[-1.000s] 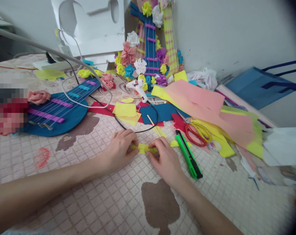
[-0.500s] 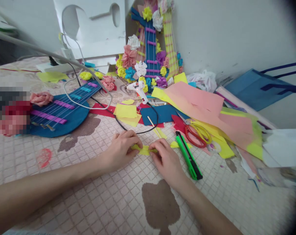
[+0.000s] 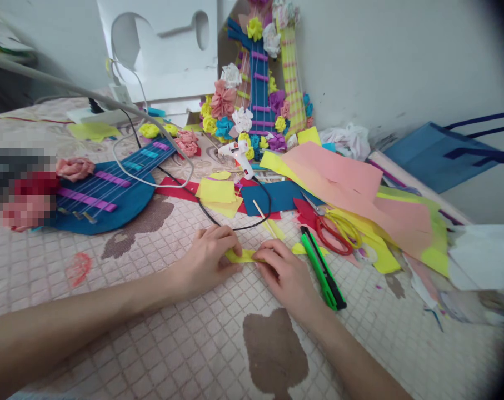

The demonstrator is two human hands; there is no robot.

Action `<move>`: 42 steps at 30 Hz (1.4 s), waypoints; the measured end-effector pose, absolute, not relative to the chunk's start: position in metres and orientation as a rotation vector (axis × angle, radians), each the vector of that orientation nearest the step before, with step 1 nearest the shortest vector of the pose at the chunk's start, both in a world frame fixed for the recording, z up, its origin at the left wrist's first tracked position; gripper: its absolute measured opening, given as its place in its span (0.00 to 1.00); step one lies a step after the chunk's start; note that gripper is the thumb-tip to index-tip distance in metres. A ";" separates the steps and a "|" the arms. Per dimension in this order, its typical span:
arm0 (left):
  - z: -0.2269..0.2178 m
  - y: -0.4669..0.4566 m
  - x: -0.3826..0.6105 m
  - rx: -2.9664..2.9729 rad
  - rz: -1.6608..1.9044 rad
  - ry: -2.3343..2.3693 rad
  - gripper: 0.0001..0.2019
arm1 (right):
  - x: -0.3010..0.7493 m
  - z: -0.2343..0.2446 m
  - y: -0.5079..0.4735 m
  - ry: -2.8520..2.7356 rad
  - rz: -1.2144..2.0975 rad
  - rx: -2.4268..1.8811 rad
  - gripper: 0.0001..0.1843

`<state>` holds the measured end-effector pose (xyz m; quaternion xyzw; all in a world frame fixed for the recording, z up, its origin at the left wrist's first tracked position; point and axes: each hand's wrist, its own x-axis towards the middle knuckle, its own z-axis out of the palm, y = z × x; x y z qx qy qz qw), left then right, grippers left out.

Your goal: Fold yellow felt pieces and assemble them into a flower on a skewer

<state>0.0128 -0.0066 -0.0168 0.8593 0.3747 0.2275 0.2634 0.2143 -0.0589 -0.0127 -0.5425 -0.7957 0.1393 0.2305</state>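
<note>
Left hand [image 3: 212, 255] and right hand [image 3: 287, 275] of mine each pinch one end of a small yellow paper strip [image 3: 243, 256], stretched between them mid-tabletop [image 3: 172, 344], well in from the back edge. Beside my right hand lies a green utility knife [image 3: 323, 269]; scissors [image 3: 329, 214] sit just beyond. A white glue gun [image 3: 239, 153] rests nearer the back edge, a blue guitar [image 3: 126, 210] nearer the left.

the left hand [image 3: 212, 256] and right hand [image 3: 288, 273] are bare, mid-frame; slim, uncovered forearms [image 3: 110, 304] fill lower left and lower right.
</note>
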 end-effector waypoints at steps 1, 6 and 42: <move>-0.018 -0.006 0.013 2.329 0.627 1.013 0.04 | 0.214 -0.013 -0.059 -2.178 0.385 -1.496 0.07; -0.020 -0.001 0.013 2.340 0.647 0.983 0.04 | 0.212 -0.011 -0.056 -2.101 0.395 -1.549 0.06; -0.014 0.006 0.018 2.405 0.638 1.143 0.05 | 0.210 -0.016 -0.048 -2.015 0.425 -1.707 0.04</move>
